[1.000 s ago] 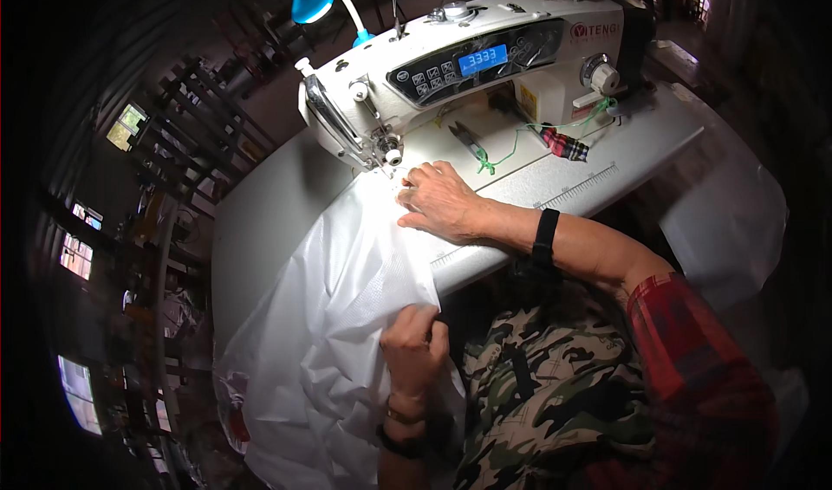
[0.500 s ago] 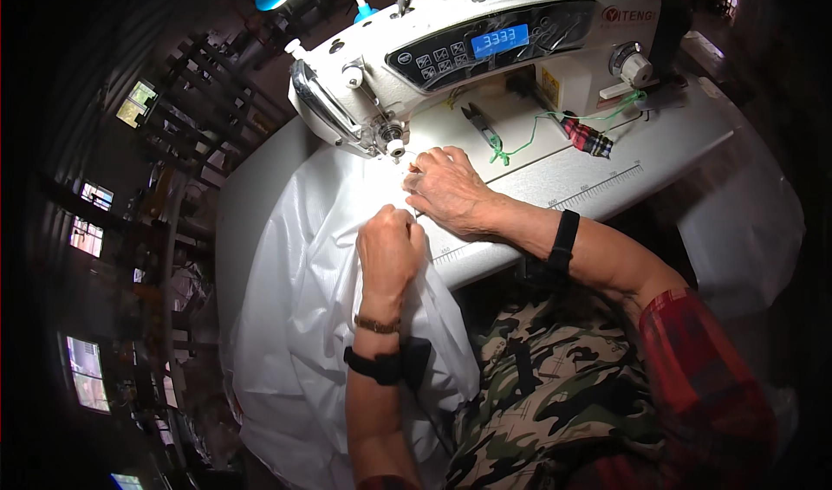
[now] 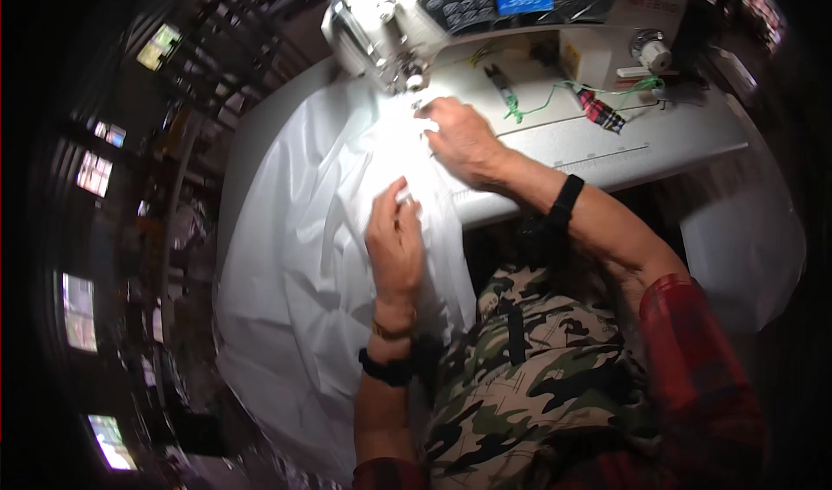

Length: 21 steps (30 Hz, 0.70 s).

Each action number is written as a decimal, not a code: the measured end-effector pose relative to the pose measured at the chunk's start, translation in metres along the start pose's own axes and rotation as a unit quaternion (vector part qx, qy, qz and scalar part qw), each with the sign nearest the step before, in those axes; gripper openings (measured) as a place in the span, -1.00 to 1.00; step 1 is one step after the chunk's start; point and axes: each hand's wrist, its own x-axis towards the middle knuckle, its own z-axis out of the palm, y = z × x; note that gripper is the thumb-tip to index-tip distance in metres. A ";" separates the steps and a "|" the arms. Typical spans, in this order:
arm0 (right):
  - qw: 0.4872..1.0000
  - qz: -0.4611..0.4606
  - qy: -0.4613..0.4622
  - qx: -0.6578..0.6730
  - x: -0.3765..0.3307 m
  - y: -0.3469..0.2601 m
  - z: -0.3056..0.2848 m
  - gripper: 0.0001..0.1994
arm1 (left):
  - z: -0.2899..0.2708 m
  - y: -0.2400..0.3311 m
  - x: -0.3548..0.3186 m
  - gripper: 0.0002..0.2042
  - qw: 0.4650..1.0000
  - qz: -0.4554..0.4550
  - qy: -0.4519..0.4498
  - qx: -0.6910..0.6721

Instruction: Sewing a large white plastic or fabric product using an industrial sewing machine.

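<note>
White, thin, sheet-like fabric [image 3: 286, 256] lies in folds under the sewing machine's [image 3: 572, 44] needle area and hangs off the table's near side. My left hand [image 3: 397, 243] rests over it, fingers loosely apart and holding nothing that I can see. Closer to the machine's presser foot area [image 3: 414, 83], my right hand [image 3: 468, 143] has its fingers curled together at the fabric's right border. Glare washes out its fingertips, so what they pinch cannot be made out.
On the machine bed lie small thread snips [image 3: 498, 83] tied to a green cord [image 3: 550, 102]. A plaid cloth bundle [image 3: 600, 109] sits right of them. The table edge [image 3: 598, 171] curves along my right forearm. White sheeting [image 3: 737, 256] hangs at the far right.
My left hand has loosened its closed fingers and dropped back from the needle area. The right hand stays near the presser foot. The whole view has shifted, with the machine higher in it.
</note>
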 end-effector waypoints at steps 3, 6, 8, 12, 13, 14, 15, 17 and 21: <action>0.986 -0.137 0.077 0.051 -0.032 -0.016 -0.019 -0.92 | -0.021 0.012 -0.075 -0.83 0.998 -0.018 -0.007 0.064; 0.965 -0.242 -0.077 0.062 -0.098 -0.047 -0.033 -0.87 | -0.034 0.013 -0.135 -0.83 0.995 -0.043 -0.024 0.090; 0.944 -0.232 -0.215 0.091 -0.136 -0.069 -0.032 -0.87 | -0.038 0.003 -0.149 -0.81 0.994 -0.061 -0.049 0.071; 0.909 -0.243 -0.335 0.042 -0.174 -0.091 -0.025 -0.83 | -0.035 -0.013 -0.158 -0.75 0.989 -0.088 -0.099 0.063; 0.903 -0.224 -0.367 -0.010 -0.178 -0.093 -0.024 -0.83 | -0.032 -0.015 -0.159 -0.74 0.985 -0.105 -0.122 0.066; 0.893 -0.203 -0.397 -0.062 -0.181 -0.094 -0.024 -0.82 | -0.030 -0.017 -0.158 -0.74 0.985 -0.112 -0.115 0.064; 0.893 -0.200 -0.397 -0.064 -0.182 -0.093 -0.023 -0.82 | -0.027 -0.019 -0.157 -0.74 0.985 -0.108 -0.113 0.067; 0.907 -0.212 -0.346 -0.117 -0.181 -0.092 -0.022 -0.80 | -0.022 -0.022 -0.154 -0.77 0.984 -0.119 -0.127 0.046; 0.923 -0.169 -0.344 -0.035 -0.176 -0.093 -0.030 -0.89 | -0.016 -0.020 -0.149 -0.85 0.991 -0.041 -0.105 0.077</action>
